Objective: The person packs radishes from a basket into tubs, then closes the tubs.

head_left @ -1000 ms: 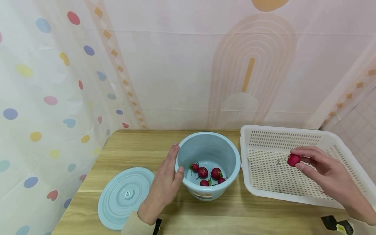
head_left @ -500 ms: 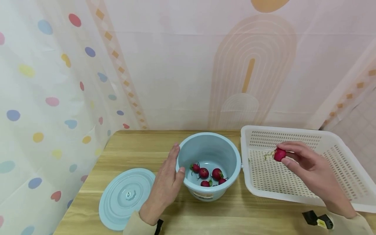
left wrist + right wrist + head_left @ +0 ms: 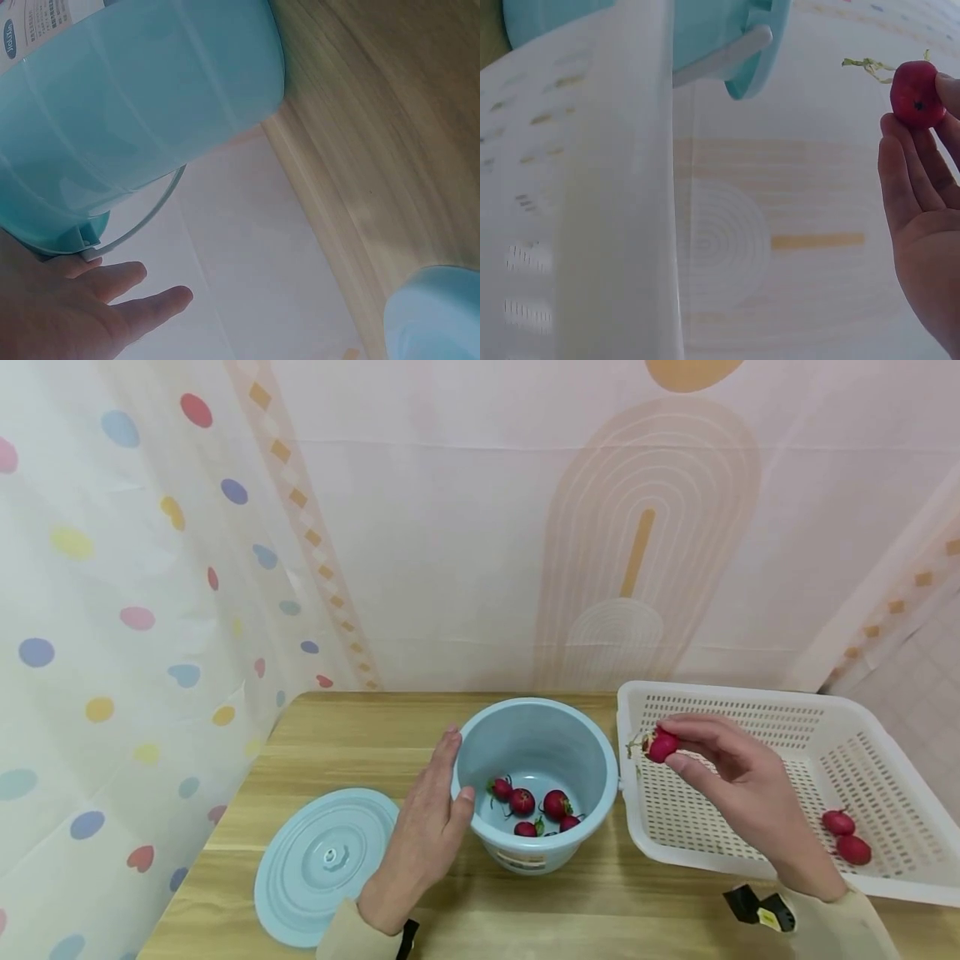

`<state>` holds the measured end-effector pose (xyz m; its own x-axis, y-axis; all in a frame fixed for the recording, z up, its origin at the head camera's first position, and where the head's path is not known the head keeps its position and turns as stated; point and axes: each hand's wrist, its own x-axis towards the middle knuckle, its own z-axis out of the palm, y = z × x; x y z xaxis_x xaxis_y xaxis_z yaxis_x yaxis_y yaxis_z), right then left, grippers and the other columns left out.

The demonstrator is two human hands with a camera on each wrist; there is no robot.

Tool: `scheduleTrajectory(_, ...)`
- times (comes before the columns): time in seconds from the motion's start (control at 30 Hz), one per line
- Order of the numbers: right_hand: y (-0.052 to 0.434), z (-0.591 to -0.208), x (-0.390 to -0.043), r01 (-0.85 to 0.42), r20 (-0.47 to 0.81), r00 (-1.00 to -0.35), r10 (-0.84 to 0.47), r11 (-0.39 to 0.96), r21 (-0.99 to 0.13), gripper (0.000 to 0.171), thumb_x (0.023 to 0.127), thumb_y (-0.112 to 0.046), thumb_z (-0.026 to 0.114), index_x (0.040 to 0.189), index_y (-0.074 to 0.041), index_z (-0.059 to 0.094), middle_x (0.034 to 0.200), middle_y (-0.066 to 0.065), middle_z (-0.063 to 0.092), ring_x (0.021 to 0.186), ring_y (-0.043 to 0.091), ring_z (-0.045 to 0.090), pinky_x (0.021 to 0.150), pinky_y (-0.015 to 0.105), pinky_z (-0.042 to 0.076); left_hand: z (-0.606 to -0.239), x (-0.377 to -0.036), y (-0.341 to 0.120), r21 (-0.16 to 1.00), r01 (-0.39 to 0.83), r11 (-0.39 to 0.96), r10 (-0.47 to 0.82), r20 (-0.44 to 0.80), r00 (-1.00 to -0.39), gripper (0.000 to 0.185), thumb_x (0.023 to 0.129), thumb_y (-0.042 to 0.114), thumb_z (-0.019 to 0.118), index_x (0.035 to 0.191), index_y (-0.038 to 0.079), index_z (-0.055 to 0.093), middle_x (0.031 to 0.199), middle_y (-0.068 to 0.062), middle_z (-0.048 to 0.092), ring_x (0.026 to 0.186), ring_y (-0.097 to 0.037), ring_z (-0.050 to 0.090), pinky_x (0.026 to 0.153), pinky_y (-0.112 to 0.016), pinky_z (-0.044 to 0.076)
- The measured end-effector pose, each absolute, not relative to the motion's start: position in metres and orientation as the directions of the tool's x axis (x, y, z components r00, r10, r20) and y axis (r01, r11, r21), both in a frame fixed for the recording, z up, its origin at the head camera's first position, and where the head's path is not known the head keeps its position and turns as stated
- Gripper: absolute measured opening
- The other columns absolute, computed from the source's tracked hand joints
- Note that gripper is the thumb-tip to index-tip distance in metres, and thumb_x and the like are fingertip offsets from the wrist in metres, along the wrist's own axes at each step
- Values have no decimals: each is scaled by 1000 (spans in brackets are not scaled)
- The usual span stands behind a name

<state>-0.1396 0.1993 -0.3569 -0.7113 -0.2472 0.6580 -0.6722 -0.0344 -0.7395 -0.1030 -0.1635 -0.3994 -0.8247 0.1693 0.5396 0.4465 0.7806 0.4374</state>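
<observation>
A light blue bucket point(image 3: 534, 739) stands mid-table with several red radishes point(image 3: 522, 801) inside. My left hand point(image 3: 431, 814) rests flat against the bucket's left wall, fingers straight; the left wrist view shows the bucket's side point(image 3: 135, 105) just above those fingers point(image 3: 127, 304). My right hand point(image 3: 731, 777) pinches a red radish point(image 3: 662, 745) by its fingertips above the left end of the white perforated basket point(image 3: 757, 697), close to the bucket's right rim. In the right wrist view the radish point(image 3: 917, 94) sits at the fingertips with its thin root trailing left.
The bucket's round blue lid point(image 3: 324, 862) lies flat at the front left of the wooden table point(image 3: 352, 727). Two more radishes point(image 3: 846, 835) lie in the basket's right part. Patterned curtains hang behind and to the left.
My right hand has carried the radish left and slightly up across the basket toward the bucket, uncovering two radishes in the basket. The left hand and bucket have stayed in place.
</observation>
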Motion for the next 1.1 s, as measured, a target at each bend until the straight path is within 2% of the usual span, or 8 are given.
scheduleTrajectory(0.07, 194, -355, -140, -662, 640, -726, -252, 2, -750, 36, 85, 24, 67, 120, 13, 68, 126, 10, 68, 117, 14, 63, 98, 22, 53, -399, -103, -163, 436, 447, 781, 171, 539, -825, 63, 108, 35, 43, 161, 3, 32, 168, -11, 32, 150, -32, 38, 114, -60, 39)
scheduleTrajectory(0.53, 161, -350, -147, -687, 633, -716, -294, 133, -715, 40, 84, 16, 75, 119, -2, 74, 125, 6, 70, 121, 14, 61, 106, 22, 47, -400, -103, -163, 434, 439, 787, 169, 532, -830, 63, 108, 35, 42, 161, 3, 32, 168, -9, 31, 149, -32, 40, 113, -61, 40)
scheduleTrajectory(0.77, 148, -354, -152, -708, 634, -703, -322, 243, -663, 39, 83, 5, 82, 117, -14, 77, 121, -1, 72, 115, 12, 63, 100, 18, 50, -400, -103, -163, 429, 442, 788, 171, 537, -826, 63, 108, 35, 42, 161, 3, 32, 167, -11, 32, 149, -32, 39, 113, -61, 40)
scheduleTrajectory(0.93, 140, -357, -156, -720, 629, -693, -353, 298, -627, 39, 82, 1, 85, 116, -16, 77, 120, -4, 72, 112, 13, 66, 97, 18, 52, -399, -103, -163, 433, 438, 788, 170, 530, -831, 63, 108, 36, 42, 162, 4, 32, 168, -10, 32, 149, -32, 39, 113, -61, 40)
scheduleTrajectory(1.1, 133, -361, -161, -731, 614, -682, -398, 330, -598, 36, 81, -1, 86, 113, -16, 78, 117, -6, 73, 114, 16, 66, 100, 16, 48, -399, -103, -163, 434, 435, 789, 169, 527, -833, 63, 108, 36, 42, 162, 4, 32, 167, -12, 33, 149, -32, 39, 113, -60, 40)
